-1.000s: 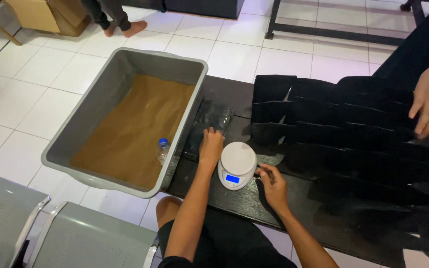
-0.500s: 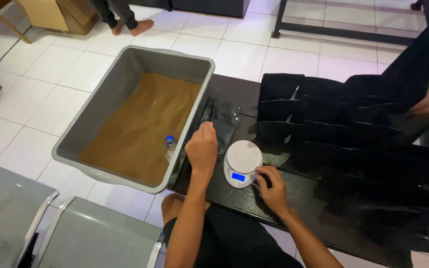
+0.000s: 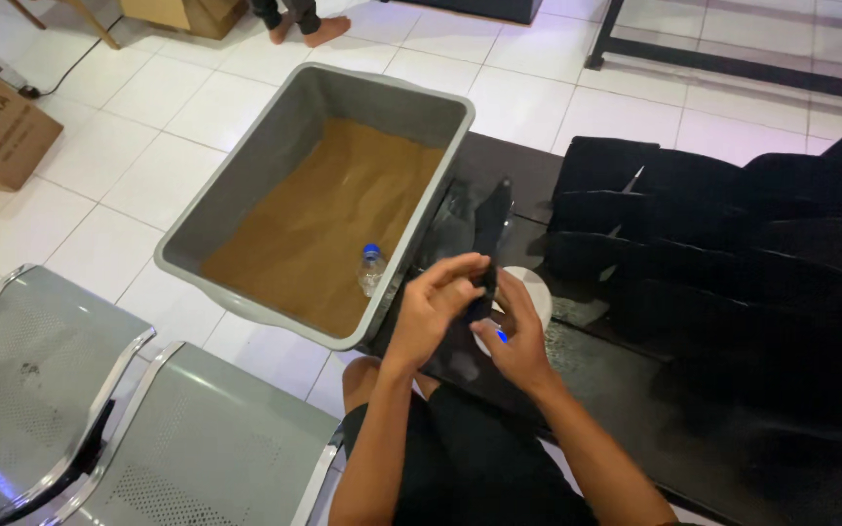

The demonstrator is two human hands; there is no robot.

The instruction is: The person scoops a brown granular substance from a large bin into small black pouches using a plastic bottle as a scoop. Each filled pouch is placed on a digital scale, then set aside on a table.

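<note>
In the head view, we are holding a small black plastic bag (image 3: pixel 484 284) between our left hand (image 3: pixel 433 310) and right hand (image 3: pixel 511 336), just above the round white kitchen scale (image 3: pixel 530 295), fingers of both pinching its mouth. We are judging this as the opening step; the next move is calling for spreading the mouth wide. The bag's long axis is running roughly upright, mouth toward us, though blur is hiding detail. Left of the scale, the grey plastic tub (image 3: pixel 246 190) of brown sand is holding a small clear bottle (image 3: pixel 371 270).
</note>
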